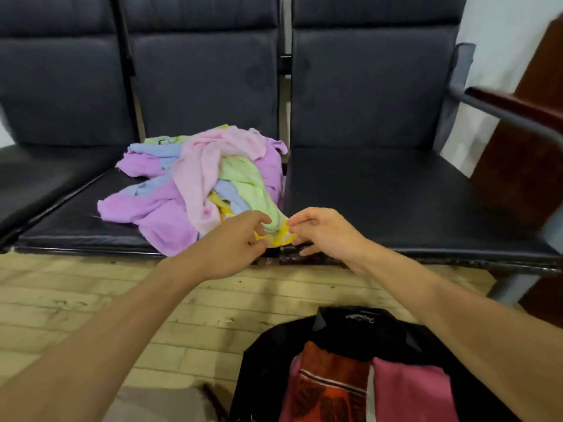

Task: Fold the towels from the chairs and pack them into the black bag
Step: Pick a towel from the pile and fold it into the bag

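Pinching with both hands: left hand point(234, 239) and right hand point(323, 233) each had thumb and fingers closed on the near edge of a yellow printed cloth towel point(278, 236). The hands were close together, with the towel edge between them. That towel sat at the front lip of the middle black padded chair seat point(79, 220), at the near end of a crumpled pile of pastel towels point(195, 184) (purple, pink, blue) heaped on the same seat. A light green towel point(243, 178) ran down onto the yellow one, touching the left fingertips. The open black fabric bag point(274, 339) was on the tan brick-pattern floor point(91, 300), under the right forearm. Inside, a red-orange patterned towel point(329, 388) and a deep pink towel point(411, 391) lay side by side, touching.
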`<state>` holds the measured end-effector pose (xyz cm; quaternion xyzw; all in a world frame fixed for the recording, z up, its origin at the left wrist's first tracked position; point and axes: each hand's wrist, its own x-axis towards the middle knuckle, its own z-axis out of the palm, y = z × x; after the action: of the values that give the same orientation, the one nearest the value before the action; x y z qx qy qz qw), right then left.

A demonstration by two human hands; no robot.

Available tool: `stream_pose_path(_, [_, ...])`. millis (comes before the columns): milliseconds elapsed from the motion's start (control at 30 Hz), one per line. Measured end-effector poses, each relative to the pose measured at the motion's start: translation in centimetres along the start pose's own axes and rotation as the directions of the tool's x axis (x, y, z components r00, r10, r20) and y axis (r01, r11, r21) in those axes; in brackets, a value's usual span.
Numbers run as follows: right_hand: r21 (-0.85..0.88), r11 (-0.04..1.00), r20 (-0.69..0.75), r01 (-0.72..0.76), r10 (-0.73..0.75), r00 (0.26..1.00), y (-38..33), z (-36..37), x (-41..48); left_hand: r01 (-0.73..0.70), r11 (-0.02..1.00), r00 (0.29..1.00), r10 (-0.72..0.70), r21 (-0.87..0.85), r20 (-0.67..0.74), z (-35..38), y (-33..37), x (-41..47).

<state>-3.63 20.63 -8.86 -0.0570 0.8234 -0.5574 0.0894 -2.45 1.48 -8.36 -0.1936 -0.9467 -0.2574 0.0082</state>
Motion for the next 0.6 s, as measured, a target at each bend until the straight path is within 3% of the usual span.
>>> stream_pose_path(267, [-0.078, 0.995, -0.122, 0.054, -0.063, 0.990, -1.4, 4.2, 5.9, 0.153, 0.988, 0.974, -0.152, -0.008, -0.167, -1.7, -4.2, -1.6])
stream_pose_path(400, [-0.087, 0.995, -0.107, 0.046, -0.055, 0.993, -2.1, 6.6, 7.8, 0.331, 0.935, 0.897, -0.353, -0.125, -0.265, -2.1, -6.8, -1.7])
stream_pose_path(467, [-0.131, 0.991, -0.080, 0.028, -0.039, 0.996, -2.3, 7.7, 8.2, 0.430, 0.868, 0.837, -0.487, -0.250, -0.251, -1.8, -8.4, -1.4])
stream_pose_path(600, [-0.240, 0.971, -0.069, 0.012, -0.030, 0.997, -2.3, 8.7, 8.1, 0.487, 0.588, 0.727, -0.683, -0.646, -0.074, -1.0, -9.7, -0.3])
